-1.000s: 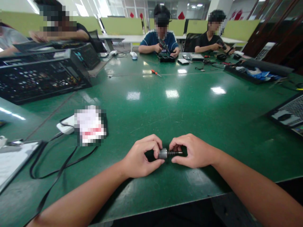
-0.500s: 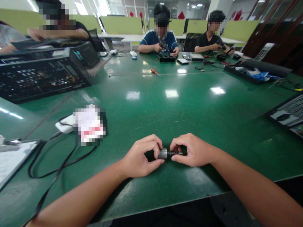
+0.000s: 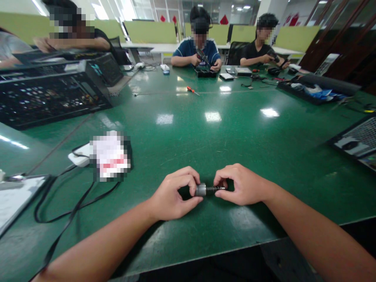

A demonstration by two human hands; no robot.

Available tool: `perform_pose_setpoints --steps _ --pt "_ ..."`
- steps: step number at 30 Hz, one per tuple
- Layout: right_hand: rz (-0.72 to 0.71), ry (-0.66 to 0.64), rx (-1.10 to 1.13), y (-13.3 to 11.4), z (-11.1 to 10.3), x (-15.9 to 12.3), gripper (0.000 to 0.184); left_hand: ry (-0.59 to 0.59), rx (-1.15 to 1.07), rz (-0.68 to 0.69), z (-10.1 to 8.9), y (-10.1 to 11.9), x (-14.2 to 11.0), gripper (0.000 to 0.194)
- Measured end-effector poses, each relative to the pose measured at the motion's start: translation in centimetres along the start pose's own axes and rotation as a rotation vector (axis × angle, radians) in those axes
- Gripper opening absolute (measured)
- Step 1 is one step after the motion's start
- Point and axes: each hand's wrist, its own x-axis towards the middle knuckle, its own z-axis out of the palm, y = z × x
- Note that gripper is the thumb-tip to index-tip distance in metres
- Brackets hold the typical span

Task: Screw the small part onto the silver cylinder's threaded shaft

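At lower centre, the left hand [image 3: 176, 194] has its grip clamped on the grey metal cylinder [image 3: 201, 190] over the green glossy desk [image 3: 188, 141]! The right hand [image 3: 242, 186] pinches the thin dark coiled shaft [image 3: 215, 188] jutting rightward from it, fingertips closed around its far end.

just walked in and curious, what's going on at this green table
The person's left hand holds the metal cylinder of a small part in a fingertip grip. The right hand is at its other end, fingers around the thin, coiled shaft. Across the green table, a co-worker in a blue top holds a dark power tool over a black tray-like object.
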Motion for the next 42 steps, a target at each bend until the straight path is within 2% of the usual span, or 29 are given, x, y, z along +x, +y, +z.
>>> perform_pose_setpoints --steps 17,42 --pt "-0.011 -0.022 -0.037 0.3 -1.2 -0.4 0.007 0.012 0.014 -0.009 -0.2 -0.4 -0.1 0.023" --pt "-0.003 -0.097 -0.006 0.9 -1.9 -0.4 0.006 0.028 0.012 -0.012 -0.4 -0.2 -0.1 0.025"
